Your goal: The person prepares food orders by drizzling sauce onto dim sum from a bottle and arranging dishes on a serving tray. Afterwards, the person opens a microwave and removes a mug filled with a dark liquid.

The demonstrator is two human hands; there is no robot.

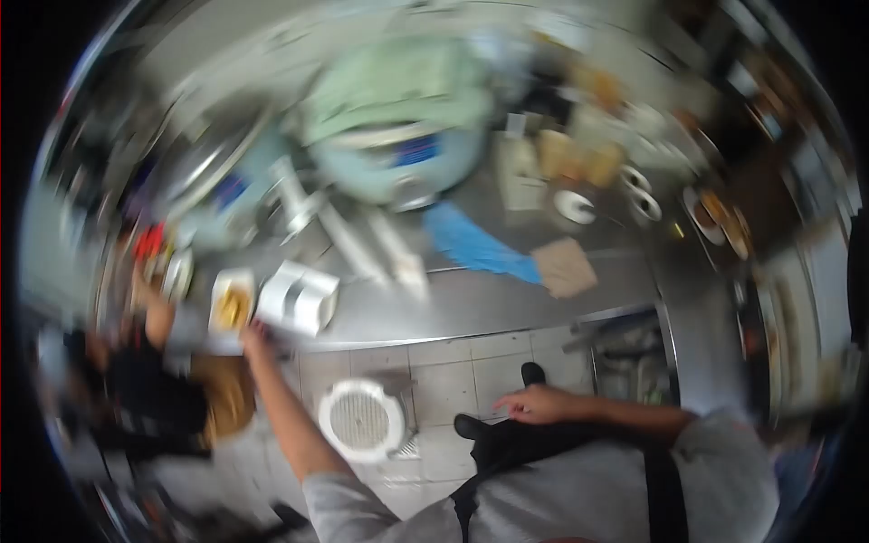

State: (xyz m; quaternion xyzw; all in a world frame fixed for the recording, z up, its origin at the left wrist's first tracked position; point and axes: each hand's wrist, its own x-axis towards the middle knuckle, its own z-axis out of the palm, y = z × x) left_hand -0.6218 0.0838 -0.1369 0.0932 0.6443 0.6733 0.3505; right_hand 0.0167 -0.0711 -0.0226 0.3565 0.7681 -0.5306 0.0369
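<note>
My left hand (pixel 256 337) reaches out to the near right corner of a white food tray (pixel 221 299) at the counter's front edge. Yellowish food (pixel 233 308) lies in that tray. Blur smears the fingers, so whether they grip the rim or only touch it is unclear. Just right of the tray stands a white box-like container (pixel 299 299) with a grey band. Hanging in front of my body, below the counter edge, my right hand (pixel 540 404) holds nothing. Its fingers are loosely bent and apart.
On the steel counter (pixel 471 312) lie a blue cloth-like piece (pixel 480 244) and a brown paper or napkin (pixel 567 268). Behind stand a large round pot (pixel 389 172) under a green cloth and several containers. Another person (pixel 158 389) works at the left. A white round stool-like object (pixel 362 421) is on the floor.
</note>
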